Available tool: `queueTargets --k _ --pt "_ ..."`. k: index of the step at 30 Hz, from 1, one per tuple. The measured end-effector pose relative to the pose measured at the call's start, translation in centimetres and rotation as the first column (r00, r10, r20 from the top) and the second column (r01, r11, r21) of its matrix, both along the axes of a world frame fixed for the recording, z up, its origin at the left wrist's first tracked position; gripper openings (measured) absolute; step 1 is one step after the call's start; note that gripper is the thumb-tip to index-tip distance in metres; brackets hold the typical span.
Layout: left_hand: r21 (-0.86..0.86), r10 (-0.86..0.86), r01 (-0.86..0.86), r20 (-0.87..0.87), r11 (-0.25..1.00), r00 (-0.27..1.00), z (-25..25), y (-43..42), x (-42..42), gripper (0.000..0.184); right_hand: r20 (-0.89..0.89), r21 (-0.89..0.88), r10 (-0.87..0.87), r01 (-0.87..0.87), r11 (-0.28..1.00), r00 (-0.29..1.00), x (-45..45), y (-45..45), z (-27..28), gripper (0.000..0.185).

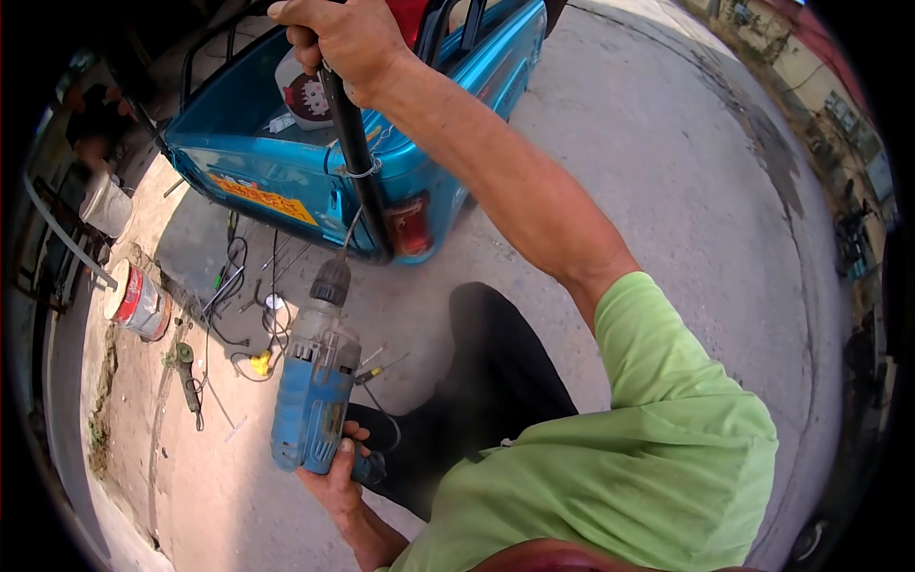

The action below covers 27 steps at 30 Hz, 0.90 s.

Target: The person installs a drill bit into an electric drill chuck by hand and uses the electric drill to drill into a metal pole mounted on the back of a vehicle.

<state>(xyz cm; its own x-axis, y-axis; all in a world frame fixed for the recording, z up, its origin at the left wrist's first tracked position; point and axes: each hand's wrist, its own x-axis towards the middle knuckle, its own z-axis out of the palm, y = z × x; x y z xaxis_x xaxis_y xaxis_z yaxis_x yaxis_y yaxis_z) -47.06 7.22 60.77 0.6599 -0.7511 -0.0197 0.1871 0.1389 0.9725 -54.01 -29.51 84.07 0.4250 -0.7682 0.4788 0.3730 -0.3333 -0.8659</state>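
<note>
My left hand (334, 472) grips the handle of a blue electric drill (313, 400), which points up and away from me. The drill's black chuck (332, 280) carries a long thin bit, whose tip reaches the black metal post at the corner of a blue cargo bed (257, 167); whether it has entered the metal I cannot tell. My right hand (348, 38) is closed around the upper part of that black post (355, 143). Wire is wound round the post lower down, beside a red tail light (412, 227).
Cables, thin rods and a yellow plug (260, 362) lie on the concrete left of the drill. A red and white bucket (138, 300) and a pale bucket (107, 205) stand further left. Inside the cargo bed sits a white container (307, 93). Another person (93, 119) is at the far left.
</note>
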Motion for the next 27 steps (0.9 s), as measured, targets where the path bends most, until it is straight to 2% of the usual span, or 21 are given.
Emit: queueTargets --k 10,13,16,17,23,27 --pt "0.011 0.007 -0.008 0.016 1.000 1.000 -0.1 0.1 -0.1 0.046 -0.019 0.001 -0.004 0.004 1.000 1.000 -0.2 0.4 0.2 0.029" --pt "0.008 0.034 -0.034 -0.007 0.999 0.999 0.0 0.4 -0.4 0.048 0.109 -0.165 0.048 -0.030 0.986 0.993 2.1 -2.5 -2.8 0.019" --pt "0.002 0.027 -0.027 0.005 1.000 1.000 0.0 0.1 -0.2 0.050 0.130 -0.143 0.066 -0.047 0.989 0.989 1.7 -2.1 -2.4 0.025" --pt "0.010 0.017 -0.018 0.011 1.000 1.000 0.1 0.0 -0.2 0.050 0.052 -0.141 0.036 -0.028 0.990 0.998 1.3 -2.1 -2.0 0.039" --pt "0.034 0.038 -0.039 0.042 0.999 0.998 -0.1 0.1 -0.3 0.053 0.059 -0.118 0.000 0.007 0.993 0.998 1.2 -1.2 -2.0 0.028" --pt "0.034 0.034 -0.037 0.067 0.999 0.997 0.0 -0.2 -0.3 0.054 0.075 -0.176 0.028 -0.014 0.984 0.997 2.5 -3.4 -3.1 0.021"
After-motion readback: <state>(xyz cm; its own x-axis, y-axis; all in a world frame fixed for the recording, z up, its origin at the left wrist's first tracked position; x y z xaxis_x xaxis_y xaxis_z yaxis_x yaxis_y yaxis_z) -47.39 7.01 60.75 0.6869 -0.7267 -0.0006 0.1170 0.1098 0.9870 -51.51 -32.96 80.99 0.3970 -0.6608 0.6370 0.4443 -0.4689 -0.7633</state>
